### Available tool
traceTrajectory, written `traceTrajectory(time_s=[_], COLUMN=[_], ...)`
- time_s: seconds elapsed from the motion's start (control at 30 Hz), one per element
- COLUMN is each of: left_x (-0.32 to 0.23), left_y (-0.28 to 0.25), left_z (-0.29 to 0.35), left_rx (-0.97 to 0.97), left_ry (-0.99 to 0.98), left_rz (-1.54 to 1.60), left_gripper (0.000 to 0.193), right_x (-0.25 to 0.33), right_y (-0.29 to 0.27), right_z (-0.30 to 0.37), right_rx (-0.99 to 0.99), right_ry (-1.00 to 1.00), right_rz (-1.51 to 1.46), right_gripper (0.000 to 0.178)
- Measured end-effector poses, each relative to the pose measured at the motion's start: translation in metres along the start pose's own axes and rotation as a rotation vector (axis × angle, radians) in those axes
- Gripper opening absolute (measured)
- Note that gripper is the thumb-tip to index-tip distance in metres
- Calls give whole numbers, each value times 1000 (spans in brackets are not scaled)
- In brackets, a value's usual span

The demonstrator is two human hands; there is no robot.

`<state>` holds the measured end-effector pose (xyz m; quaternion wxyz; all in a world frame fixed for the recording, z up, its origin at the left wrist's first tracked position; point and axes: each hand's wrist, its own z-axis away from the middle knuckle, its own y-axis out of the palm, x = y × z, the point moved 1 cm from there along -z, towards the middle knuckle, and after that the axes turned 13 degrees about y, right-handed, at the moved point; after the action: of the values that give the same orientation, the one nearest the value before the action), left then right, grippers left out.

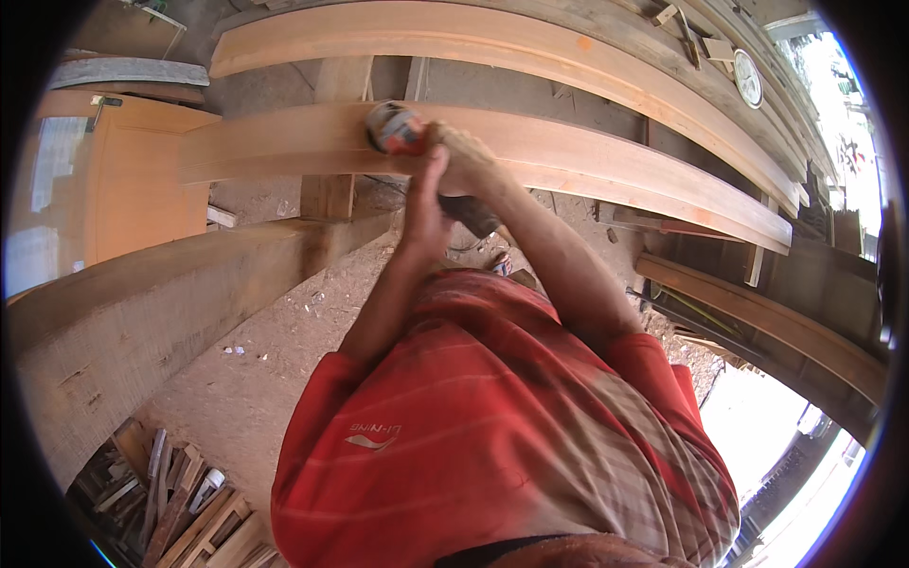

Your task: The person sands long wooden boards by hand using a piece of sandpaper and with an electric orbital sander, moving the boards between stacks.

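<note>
An orange and dark angle grinder (pixel 409 133) rests with its round head on a long reddish-brown plank (pixel 587 156). The head is partly blurred, so its disc does not show clearly. My right hand (pixel 461 156) is wrapped over the tool's body, just behind the head. From the near side my left hand (pixel 428 201) closes on the same body, its thumb pointing up beside my right hand. The dark rear end of the tool sticks out below my right wrist. The fingers' undersides are hidden.
A second long plank (pixel 454 33) lies beyond, parallel to the first. A thick timber beam (pixel 142 303) crosses at left, near an orange-brown wooden panel (pixel 142 170). Wood scraps (pixel 180 502) are piled at lower left. A round white dial (pixel 748 78) is at upper right.
</note>
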<state>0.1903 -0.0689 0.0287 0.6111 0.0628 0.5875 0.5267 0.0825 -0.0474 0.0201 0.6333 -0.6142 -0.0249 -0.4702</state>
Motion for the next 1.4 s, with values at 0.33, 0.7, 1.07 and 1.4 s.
traceTrajectory(time_s=[0.33,0.7,1.07,1.4], left_x=[24,43,105,-4], left_y=[16,22,108,-21], left_z=[-24,-27,-25,11], left_rx=[181,266,654,186], left_ry=[-104,-83,-344,-13], left_rz=[-106,-21,-177,-97], left_gripper=[56,59,75,64], right_x=[-65,-60,-114,19], right_y=[-22,-40,-107,-15], right_z=[-3,29,121,43], right_rx=[-28,-108,-316,-11], right_ry=[0,244,768,386], right_rz=[-197,-267,-548,-167], right_gripper=[29,46,47,77])
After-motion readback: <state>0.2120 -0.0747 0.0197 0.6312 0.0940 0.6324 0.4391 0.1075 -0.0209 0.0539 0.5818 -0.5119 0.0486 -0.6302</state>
